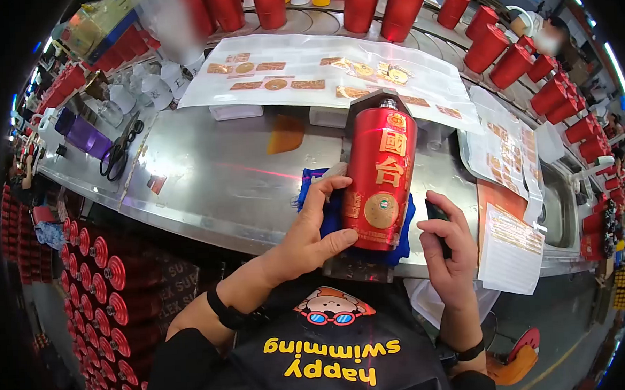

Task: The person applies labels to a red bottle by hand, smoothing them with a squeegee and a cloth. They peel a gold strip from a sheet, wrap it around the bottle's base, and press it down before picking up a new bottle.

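Steel workbench [206, 161] under red bottle [388, 181], conveyor [310, 18] beyond

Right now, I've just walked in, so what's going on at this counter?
A person at the metal counter has a red bottle lying over a blue cloth, gold lettering up and neck pointing away. Of the two hands, the left hand is at the bottle's side, while the right hand holds a small dark object beside it. Sheets of gold designs lie beyond.

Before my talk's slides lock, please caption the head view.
Left hand against a red bottle over blue cloth; right hand holds something dark.
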A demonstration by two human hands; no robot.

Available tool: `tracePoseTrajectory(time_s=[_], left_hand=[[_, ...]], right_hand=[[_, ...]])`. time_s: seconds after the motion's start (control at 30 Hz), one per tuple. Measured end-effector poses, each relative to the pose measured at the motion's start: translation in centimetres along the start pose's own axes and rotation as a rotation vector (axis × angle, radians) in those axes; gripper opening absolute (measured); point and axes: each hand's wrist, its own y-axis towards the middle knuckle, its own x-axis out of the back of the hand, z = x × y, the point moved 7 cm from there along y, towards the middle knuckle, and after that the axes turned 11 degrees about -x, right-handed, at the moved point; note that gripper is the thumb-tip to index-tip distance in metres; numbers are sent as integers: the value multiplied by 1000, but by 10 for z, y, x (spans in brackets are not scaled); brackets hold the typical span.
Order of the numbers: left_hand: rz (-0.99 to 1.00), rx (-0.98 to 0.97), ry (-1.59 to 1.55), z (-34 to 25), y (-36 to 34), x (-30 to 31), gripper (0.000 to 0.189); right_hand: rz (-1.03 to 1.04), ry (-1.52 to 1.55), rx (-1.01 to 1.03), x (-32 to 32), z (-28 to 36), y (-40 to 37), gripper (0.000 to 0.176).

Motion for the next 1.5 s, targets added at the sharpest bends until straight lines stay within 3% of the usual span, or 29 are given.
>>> tracePoseTrajectory(time_s=[0.1,0.2,0.4,0.5,0.77,0.93,1.17,1.27,1.5], left_hand=[[-65,80,-191,5,2,4,67],[-48,31,-29,7,2,-1,68],[94,21,-84,8,1,8,67],[20,114,-223,12,4,11,70],[81,37,-4,10,4,4,77],[61,138,-152,7,9,5,81],[46,-12,506,-28,27,-9,89],[38,-86,620,-38,32,-20,89],[50,-63,698,-38,34,-28,89]], right_hand=[[0,30,59,-3,2,-1,20],[-10,-2,134,-7,9,-2,26],[45,317,7,-5,-9,-9,29],[58,475,-117,-6,-18,-13,34],[101,746,-437,-7,-28,-22,36],[149,681,-526,-11,-47,-29,34],[206,749,-561,-21,-52,-30,30],[242,850,-573,-28,-45,-26,31],[231,1017,-574,-35,-45,-24,32]])
